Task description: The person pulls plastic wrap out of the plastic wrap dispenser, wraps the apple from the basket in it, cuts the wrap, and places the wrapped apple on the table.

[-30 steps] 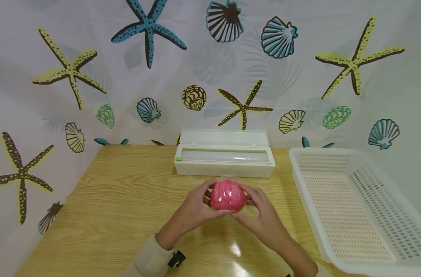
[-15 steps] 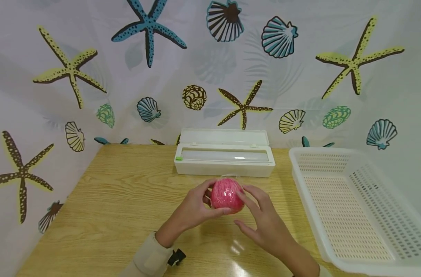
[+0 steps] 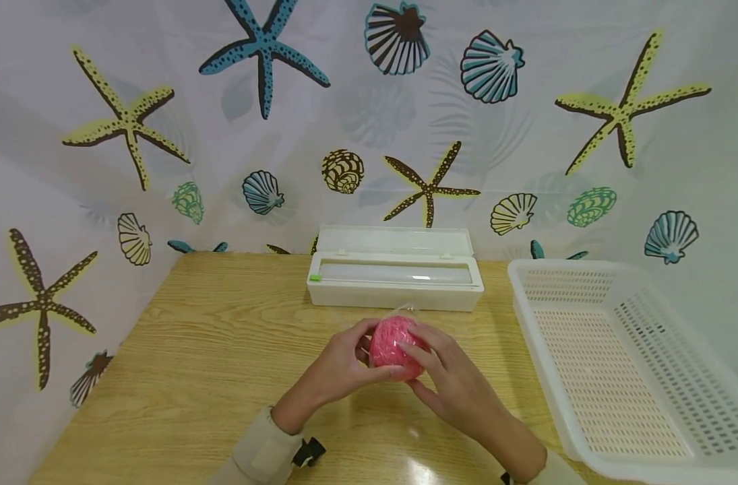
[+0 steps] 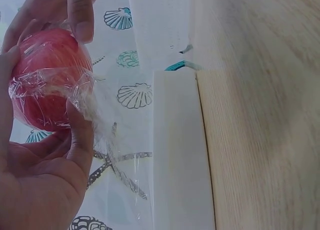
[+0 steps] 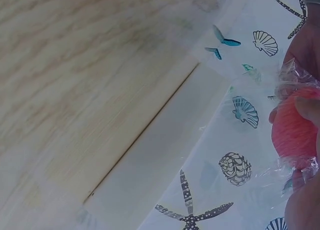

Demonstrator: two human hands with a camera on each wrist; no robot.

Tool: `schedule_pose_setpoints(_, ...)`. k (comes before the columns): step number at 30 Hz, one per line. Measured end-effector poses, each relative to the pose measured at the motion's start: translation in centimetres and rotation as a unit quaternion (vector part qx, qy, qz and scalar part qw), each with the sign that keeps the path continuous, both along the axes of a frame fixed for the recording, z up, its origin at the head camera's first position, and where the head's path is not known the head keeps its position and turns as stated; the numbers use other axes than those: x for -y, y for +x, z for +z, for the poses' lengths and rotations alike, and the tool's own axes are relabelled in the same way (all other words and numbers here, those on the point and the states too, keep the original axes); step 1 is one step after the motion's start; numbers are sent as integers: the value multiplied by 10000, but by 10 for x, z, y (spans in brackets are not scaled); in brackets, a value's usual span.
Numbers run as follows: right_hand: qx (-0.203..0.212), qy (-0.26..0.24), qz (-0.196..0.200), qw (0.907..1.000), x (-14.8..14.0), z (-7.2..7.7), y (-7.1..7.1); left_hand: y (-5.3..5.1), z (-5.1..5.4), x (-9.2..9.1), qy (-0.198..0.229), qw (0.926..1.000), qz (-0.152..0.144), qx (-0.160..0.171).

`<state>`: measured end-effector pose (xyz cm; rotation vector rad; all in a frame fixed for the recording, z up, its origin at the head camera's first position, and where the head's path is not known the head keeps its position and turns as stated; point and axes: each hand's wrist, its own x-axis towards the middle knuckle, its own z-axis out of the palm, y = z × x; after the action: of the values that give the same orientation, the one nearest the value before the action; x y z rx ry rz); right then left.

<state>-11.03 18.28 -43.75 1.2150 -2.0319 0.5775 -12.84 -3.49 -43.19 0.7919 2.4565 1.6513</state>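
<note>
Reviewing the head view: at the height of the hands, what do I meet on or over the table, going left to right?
Left hand → pink round item in clear film → right hand → white perforated basket.

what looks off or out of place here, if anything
Nothing looks spilled or damaged. The one untidy bit is the clear film around the round pink item: in the left wrist view it is crumpled, with a loose end trailing off rather than lying flat.
</note>
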Motion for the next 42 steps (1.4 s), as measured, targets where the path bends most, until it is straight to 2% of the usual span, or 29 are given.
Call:
schedule_pose_setpoints(8, 46, 2, 131, 9999, 1, -3, -5, 1, -1, 1, 117, 9997, -139, 175)
schedule_pose_setpoints(16, 105, 77, 88, 9999, 4, -2, -6, 0, -1, 1, 375, 9980, -335, 372)
schedule_pose_setpoints(28, -16, 420, -141, 9990, 2, -1, -9, 4, 2, 1, -207, 9993, -247, 204)
schedule_pose_setpoints(36, -141, 363, -174, 9991, 4, -1, -9, 5, 1, 4, -455, 9982, -328, 219)
schedule_pose_setpoints(42, 45, 310, -207, 9993, 5, 0, -8, 6, 0, 8, -677, 9968, -366, 230)
